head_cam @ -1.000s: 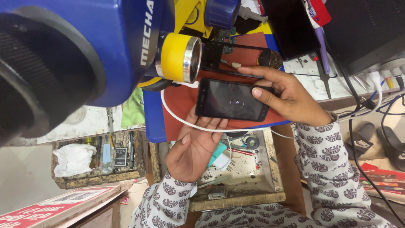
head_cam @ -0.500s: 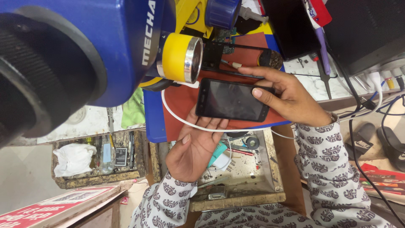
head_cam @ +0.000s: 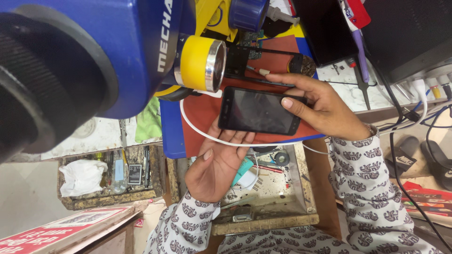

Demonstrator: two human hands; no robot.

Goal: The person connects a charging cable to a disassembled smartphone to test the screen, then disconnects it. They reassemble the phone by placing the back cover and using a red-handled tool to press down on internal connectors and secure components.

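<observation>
- My right hand (head_cam: 325, 110) grips the right end of a black smartphone (head_cam: 259, 111), thumb on the glass, fingers along the far edge.
- My left hand (head_cam: 217, 162) supports it from below, fingers spread flat under the near edge.
- The smartphone hovers over a red mat (head_cam: 207, 113) on the bench, a white cable (head_cam: 221, 139) looping beneath.
- It looks light, stiff and slippery, with fragile glass; the side edges seem the safest hold.
- A blue microscope (head_cam: 84, 56) with yellow lens ring looms left; an open tool drawer (head_cam: 263, 221) sits near me.
</observation>
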